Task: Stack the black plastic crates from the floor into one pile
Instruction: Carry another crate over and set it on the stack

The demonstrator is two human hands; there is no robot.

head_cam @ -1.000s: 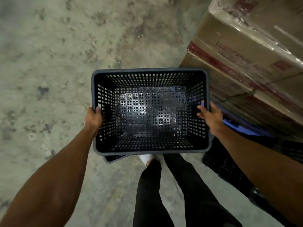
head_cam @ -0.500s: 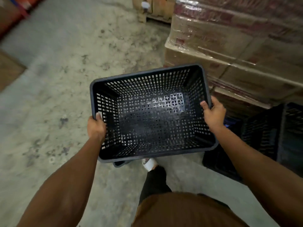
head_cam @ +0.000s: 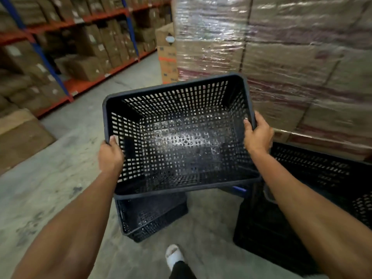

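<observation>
I hold an empty black perforated plastic crate (head_cam: 181, 137) in the air in front of me, tilted a little. My left hand (head_cam: 110, 156) grips its left rim and my right hand (head_cam: 257, 133) grips its right rim. Under it another black crate (head_cam: 151, 216) sits on the concrete floor, partly hidden by the held one. To the right stands a taller black crate or pile of crates (head_cam: 322, 198), its open top showing behind my right forearm.
A shrink-wrapped pallet of cardboard boxes (head_cam: 291, 57) rises close on the right. Blue-and-orange racking with boxes (head_cam: 60, 47) lines the left, with a flat cardboard box (head_cam: 20, 137) on the floor. My white-shoed foot (head_cam: 174, 256) is below the crates. Bare concrete floor (head_cam: 60, 188) lies to the left.
The view has tilted up, so the racking and pallet wall now show. The held crate has risen and moved right, towards the tall black pile, and the floor crate beneath it is more exposed.
</observation>
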